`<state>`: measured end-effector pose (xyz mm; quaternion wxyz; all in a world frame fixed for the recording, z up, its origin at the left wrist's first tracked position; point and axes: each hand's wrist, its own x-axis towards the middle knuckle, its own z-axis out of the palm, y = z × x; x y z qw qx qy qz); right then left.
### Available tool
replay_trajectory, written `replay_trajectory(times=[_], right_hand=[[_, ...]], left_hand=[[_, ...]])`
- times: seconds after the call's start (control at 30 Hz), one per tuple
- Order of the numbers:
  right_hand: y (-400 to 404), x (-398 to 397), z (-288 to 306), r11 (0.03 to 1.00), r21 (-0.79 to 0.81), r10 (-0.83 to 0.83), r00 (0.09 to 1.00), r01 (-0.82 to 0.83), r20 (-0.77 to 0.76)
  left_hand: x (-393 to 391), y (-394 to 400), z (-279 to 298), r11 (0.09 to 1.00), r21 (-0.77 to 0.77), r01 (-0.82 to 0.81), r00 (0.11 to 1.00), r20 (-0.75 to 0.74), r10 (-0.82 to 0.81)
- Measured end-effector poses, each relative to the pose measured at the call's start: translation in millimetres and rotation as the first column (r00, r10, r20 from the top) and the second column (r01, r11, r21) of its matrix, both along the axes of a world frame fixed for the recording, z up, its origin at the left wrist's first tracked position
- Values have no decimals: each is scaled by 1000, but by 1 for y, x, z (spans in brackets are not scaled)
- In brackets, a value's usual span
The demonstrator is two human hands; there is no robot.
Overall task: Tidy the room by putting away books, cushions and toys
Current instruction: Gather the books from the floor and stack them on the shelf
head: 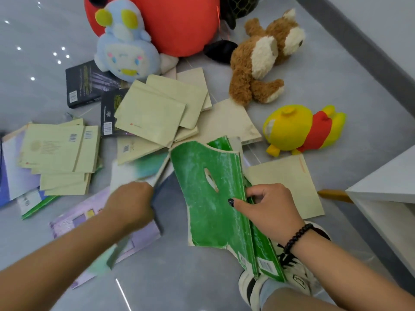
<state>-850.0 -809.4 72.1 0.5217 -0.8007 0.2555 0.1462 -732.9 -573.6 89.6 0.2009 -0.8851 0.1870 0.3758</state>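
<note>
My right hand [270, 212] grips the worn green books [215, 198], thumb on the torn front cover, fingers curled between the covers behind; their lower ends rest near my shoe [298, 277]. My left hand [130, 206] is closed around a blurred green-and-white book [143, 170], held on edge. Pale yellow books [152, 113] lie scattered on the grey floor [33, 97], far centre and left. Far side: blue plush [125, 52], red cushion [179, 23], brown plush dog [262, 61]. Right: yellow plush [298, 129], white shelf unit [386, 187].
</note>
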Motion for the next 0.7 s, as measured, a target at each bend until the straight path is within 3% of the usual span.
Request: replay_trajectory(times=[0.07, 0.13, 0.23, 0.33, 0.4, 0.43, 0.5, 0.57, 0.7], right_hand=[[-4, -1, -2, 996, -17, -89, 996, 89, -2], [-9, -1, -1, 988, -52, -146, 989, 146, 3], [-15, -8, 6, 974, -91, -206, 978, 208, 32], [-27, -14, 13, 929, -163, -330, 943, 332, 34], [-37, -15, 16, 886, -203, -420, 907, 417, 29], [-42, -16, 17, 877, -204, -438, 898, 434, 29], [-41, -18, 23, 885, -144, -442, 896, 442, 34], [-35, -19, 29, 895, -44, -441, 896, 444, 54], [-33, -11, 17, 819, 95, -570, 821, 566, 24]], left_hand=[[-26, -14, 14, 979, -113, -171, 984, -74, 164], [-45, -31, 24, 898, -249, -364, 929, -164, 331], [-70, -57, 37, 670, -452, -589, 804, -244, 543], [-98, -69, 45, 456, -573, -681, 680, -264, 684], [-114, -68, 51, 334, -673, -660, 641, -274, 717], [-119, -68, 55, 328, -748, -577, 683, -222, 696], [-116, -67, 62, 452, -855, -256, 861, 11, 509], [-113, -68, 55, 519, -855, 2, 921, 205, 333], [-111, -99, 29, 567, -823, 27, 970, 159, 184]])
